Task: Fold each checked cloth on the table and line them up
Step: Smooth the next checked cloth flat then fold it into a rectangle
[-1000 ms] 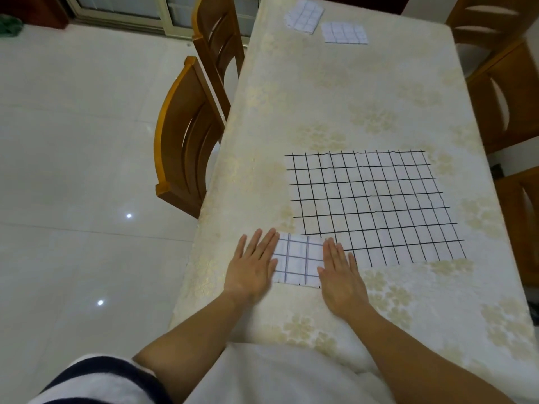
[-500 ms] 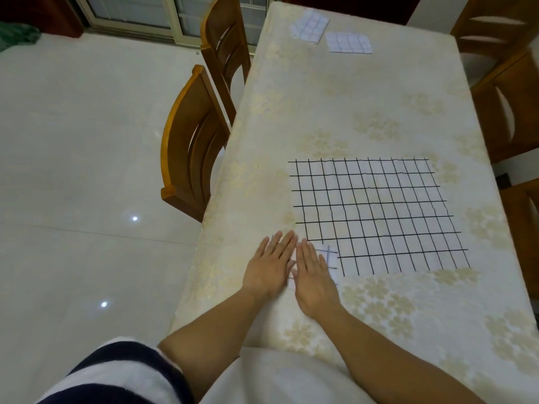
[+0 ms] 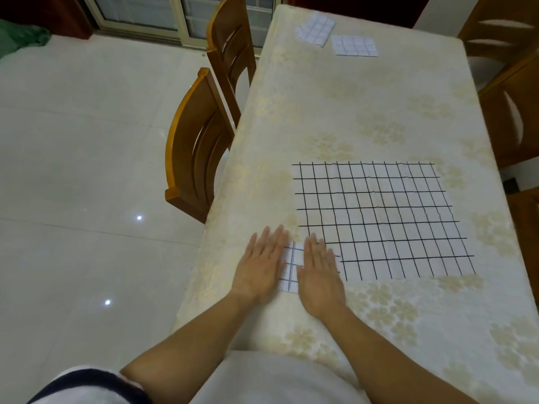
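A small folded checked cloth (image 3: 292,268) lies near the table's front left edge, mostly covered by my hands. My left hand (image 3: 259,265) presses flat on its left part, fingers straight. My right hand (image 3: 319,272) lies flat on its right part and overlaps the near left corner of a large white cloth with a black grid (image 3: 379,220), spread open in the table's middle. Two small folded checked cloths (image 3: 315,30) (image 3: 355,46) lie side by side at the far end.
The table (image 3: 364,112) has a cream flowered cover. Two wooden chairs (image 3: 195,147) (image 3: 230,45) stand at its left side, more chairs (image 3: 513,112) at the right. A tiled floor lies to the left.
My hands, pressed close together half a second ago, have slid apart over the small folded cloth, showing a strip of it between them.
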